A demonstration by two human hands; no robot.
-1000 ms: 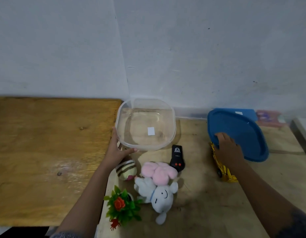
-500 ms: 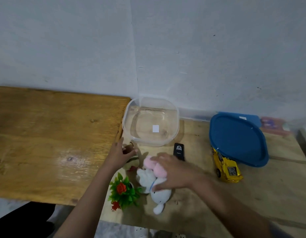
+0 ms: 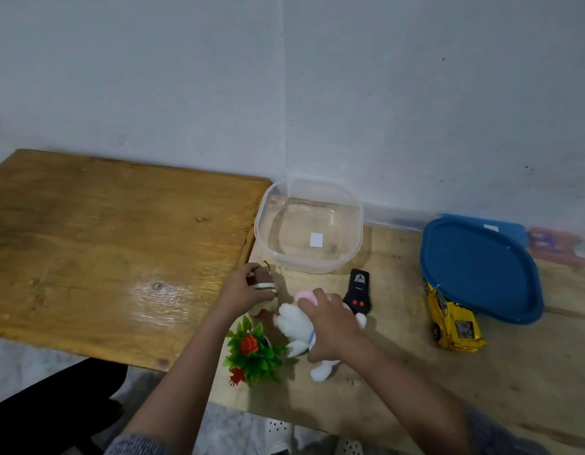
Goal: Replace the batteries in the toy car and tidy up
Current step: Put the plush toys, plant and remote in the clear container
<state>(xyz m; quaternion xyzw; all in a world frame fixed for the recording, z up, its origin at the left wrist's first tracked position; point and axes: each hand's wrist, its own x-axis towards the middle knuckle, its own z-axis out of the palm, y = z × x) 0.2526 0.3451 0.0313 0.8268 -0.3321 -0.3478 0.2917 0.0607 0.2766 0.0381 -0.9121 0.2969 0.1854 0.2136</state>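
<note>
Right hand (image 3: 334, 326) fingers closed over soft plush toy (image 3: 297, 326); left hand (image 3: 242, 290) curled round striped ball (image 3: 263, 290). Yellow toy car (image 3: 455, 323), near counter's right edge, looks rigid and light: grip its sides.

A: Left hand (image 3: 242, 290) and right hand (image 3: 334, 326): both bare, no rings or watch seen

B: Forearms bare; grey-blue knit sleeve edges near elbows, left sleeve (image 3: 137, 446), right sleeve (image 3: 501, 435)

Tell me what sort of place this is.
Probably a room in a home: rough wooden tables pushed against a bare painted wall, with a plush toy, a yellow toy car and a clear storage tub.
</note>
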